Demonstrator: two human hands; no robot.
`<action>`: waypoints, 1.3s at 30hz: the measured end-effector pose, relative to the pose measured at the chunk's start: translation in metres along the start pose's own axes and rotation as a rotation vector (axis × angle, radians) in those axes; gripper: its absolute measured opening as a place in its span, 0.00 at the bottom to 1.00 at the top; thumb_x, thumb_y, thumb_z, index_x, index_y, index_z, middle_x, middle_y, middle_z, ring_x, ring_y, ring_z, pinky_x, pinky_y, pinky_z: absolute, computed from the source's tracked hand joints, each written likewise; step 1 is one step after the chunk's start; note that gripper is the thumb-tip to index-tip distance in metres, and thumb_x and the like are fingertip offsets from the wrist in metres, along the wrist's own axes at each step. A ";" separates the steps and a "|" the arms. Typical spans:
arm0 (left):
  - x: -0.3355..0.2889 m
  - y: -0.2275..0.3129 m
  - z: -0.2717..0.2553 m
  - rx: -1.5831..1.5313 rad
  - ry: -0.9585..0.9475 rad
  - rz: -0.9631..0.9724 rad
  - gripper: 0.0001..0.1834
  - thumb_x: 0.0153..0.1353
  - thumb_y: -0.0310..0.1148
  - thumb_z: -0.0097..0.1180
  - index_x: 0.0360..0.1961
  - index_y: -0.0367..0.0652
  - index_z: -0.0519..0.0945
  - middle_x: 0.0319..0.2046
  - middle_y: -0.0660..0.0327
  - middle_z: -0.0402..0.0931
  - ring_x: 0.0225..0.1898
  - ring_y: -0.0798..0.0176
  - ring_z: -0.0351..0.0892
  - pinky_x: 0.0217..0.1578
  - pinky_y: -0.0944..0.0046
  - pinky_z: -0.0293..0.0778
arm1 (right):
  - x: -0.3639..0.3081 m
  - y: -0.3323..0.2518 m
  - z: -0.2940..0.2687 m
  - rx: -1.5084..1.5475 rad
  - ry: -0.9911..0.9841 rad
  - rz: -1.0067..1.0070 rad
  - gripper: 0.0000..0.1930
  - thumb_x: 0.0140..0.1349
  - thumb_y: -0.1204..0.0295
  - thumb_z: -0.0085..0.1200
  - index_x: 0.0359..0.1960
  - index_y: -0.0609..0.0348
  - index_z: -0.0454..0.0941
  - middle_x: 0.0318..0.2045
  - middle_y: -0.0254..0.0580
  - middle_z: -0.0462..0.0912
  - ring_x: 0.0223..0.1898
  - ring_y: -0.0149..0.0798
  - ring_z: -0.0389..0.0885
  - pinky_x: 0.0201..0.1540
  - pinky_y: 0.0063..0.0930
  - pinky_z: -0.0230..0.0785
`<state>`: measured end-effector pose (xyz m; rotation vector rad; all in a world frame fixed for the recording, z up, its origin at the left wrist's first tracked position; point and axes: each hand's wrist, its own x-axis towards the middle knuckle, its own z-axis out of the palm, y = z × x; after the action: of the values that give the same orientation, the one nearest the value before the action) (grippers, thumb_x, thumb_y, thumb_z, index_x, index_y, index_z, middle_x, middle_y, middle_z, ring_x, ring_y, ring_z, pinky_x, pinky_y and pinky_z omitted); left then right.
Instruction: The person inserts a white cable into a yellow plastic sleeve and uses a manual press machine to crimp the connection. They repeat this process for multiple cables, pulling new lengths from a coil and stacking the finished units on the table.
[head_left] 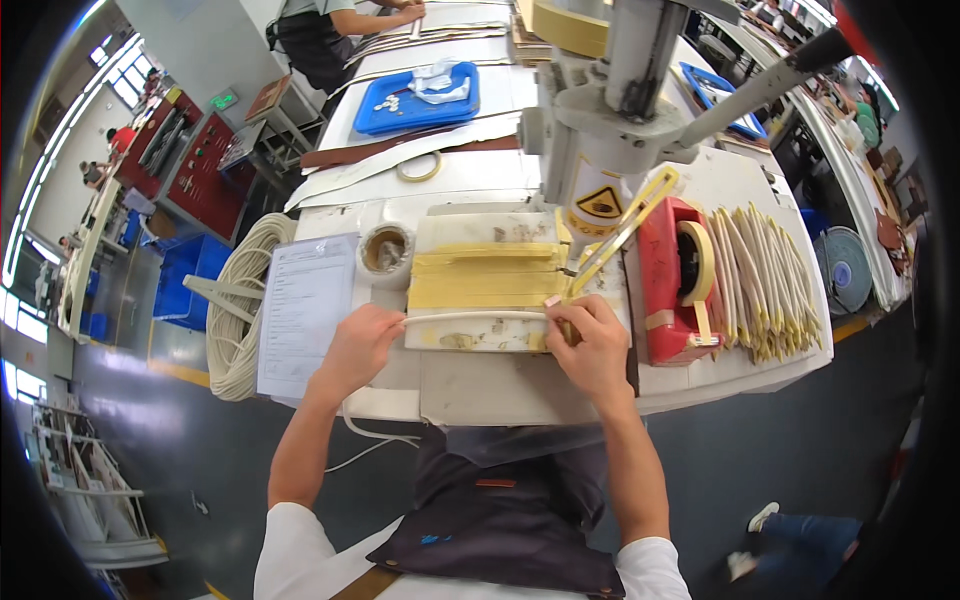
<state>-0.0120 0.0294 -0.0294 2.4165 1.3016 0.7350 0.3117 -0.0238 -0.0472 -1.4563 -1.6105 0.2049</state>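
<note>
A thin white cord (470, 316) is stretched level between my hands, along the near edge of a block (485, 277) covered with yellow tape strips. My left hand (360, 348) pinches the cord's left end. The right end is in the closed fingers of my right hand (592, 342), where a small pale tip shows between thumb and forefinger. Just beyond my right hand, a yellow-wrapped lever (625, 230) slants up beside a grey press (600, 130). To the right stands a red tape dispenser (675, 285) with a roll of yellow tape, next to a bundle of white cords with yellow ends (765, 280).
A printed sheet (305, 310) and a clear tape roll (385, 250) lie left of the block. A large cord coil (245, 310) hangs at the table's left edge. Farther back are a blue tray (418, 98) and a tape ring (419, 167). A co-worker's arms (375, 18) reach over the far end.
</note>
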 end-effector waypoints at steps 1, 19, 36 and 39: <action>-0.001 0.000 -0.001 0.023 0.000 0.022 0.08 0.59 0.26 0.61 0.38 0.35 0.84 0.30 0.53 0.81 0.34 0.49 0.79 0.37 0.55 0.76 | 0.000 0.001 0.003 -0.001 0.017 -0.019 0.08 0.49 0.76 0.65 0.33 0.53 0.85 0.30 0.36 0.80 0.30 0.40 0.81 0.32 0.33 0.75; -0.029 0.007 0.004 -0.054 0.232 -0.032 0.07 0.58 0.22 0.61 0.38 0.36 0.85 0.27 0.55 0.83 0.29 0.56 0.79 0.33 0.60 0.74 | -0.017 -0.032 -0.095 0.138 0.077 -0.049 0.11 0.54 0.75 0.63 0.40 0.61 0.84 0.34 0.45 0.81 0.29 0.40 0.82 0.34 0.30 0.76; -0.062 0.148 0.052 -1.219 -0.468 -0.550 0.11 0.67 0.29 0.60 0.43 0.30 0.84 0.29 0.57 0.83 0.25 0.71 0.79 0.27 0.72 0.76 | 0.034 0.005 -0.204 0.752 -0.247 1.004 0.16 0.66 0.66 0.57 0.46 0.67 0.78 0.41 0.44 0.85 0.34 0.43 0.89 0.37 0.33 0.84; -0.061 0.143 0.054 -1.250 -0.441 -0.574 0.12 0.68 0.31 0.58 0.44 0.32 0.84 0.30 0.60 0.83 0.25 0.74 0.76 0.26 0.74 0.72 | 0.015 -0.003 -0.204 0.917 -0.124 0.901 0.19 0.67 0.66 0.54 0.52 0.72 0.74 0.46 0.49 0.83 0.41 0.45 0.88 0.45 0.37 0.84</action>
<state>0.0886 -0.1007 -0.0229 1.0443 0.8390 0.5284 0.4556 -0.1010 0.0763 -1.2921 -0.6291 1.3607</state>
